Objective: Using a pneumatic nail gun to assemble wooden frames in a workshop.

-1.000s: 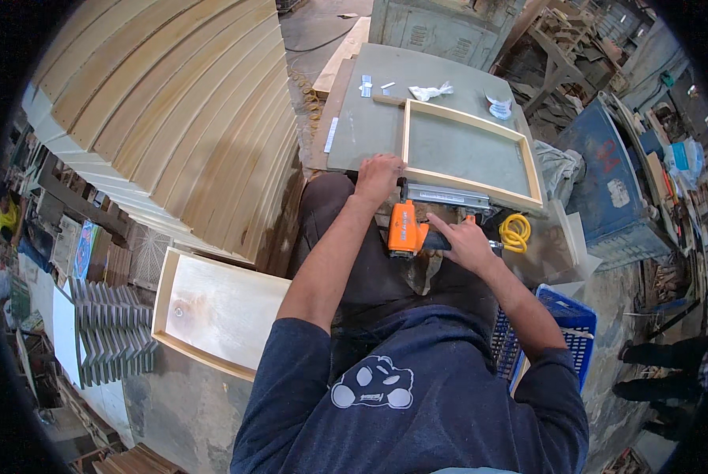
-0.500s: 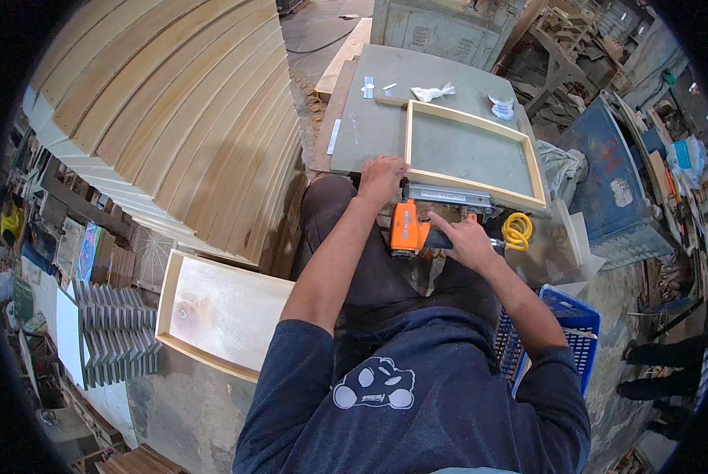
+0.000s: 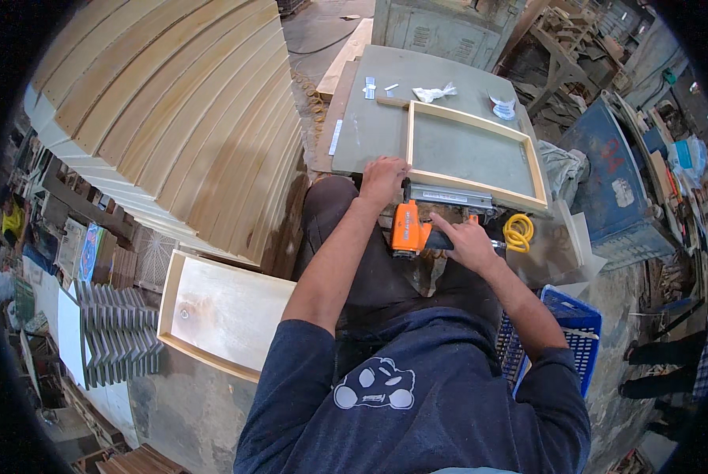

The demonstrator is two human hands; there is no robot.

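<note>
A rectangular wooden frame (image 3: 468, 189) lies on the grey-green tabletop in front of me, its inside showing the table surface. My left hand (image 3: 384, 178) is closed on the frame's near left corner. In my right hand (image 3: 468, 241) is an orange nail gun (image 3: 407, 227), gripped by its dark handle with the index finger stretched along it. The gun's nose sits close to that same corner, and its grey magazine (image 3: 451, 197) runs along the frame's near side. Whether the nose touches the wood, I cannot tell. A coiled yellow air hose (image 3: 518, 232) hangs from the handle's end.
Tall stacked wooden frames (image 3: 180, 118) rise at left, with a shallow wooden tray (image 3: 227, 308) below them. On the table (image 3: 362, 134) lie a white plastic bag (image 3: 434, 93) and paper pieces. A blue crate (image 3: 583, 347) stands by my right arm; a blue metal cabinet (image 3: 607, 174) is farther right.
Almost nothing differs. Both hands, the nail gun and the frame keep their places; the whole picture shifts very slightly.
</note>
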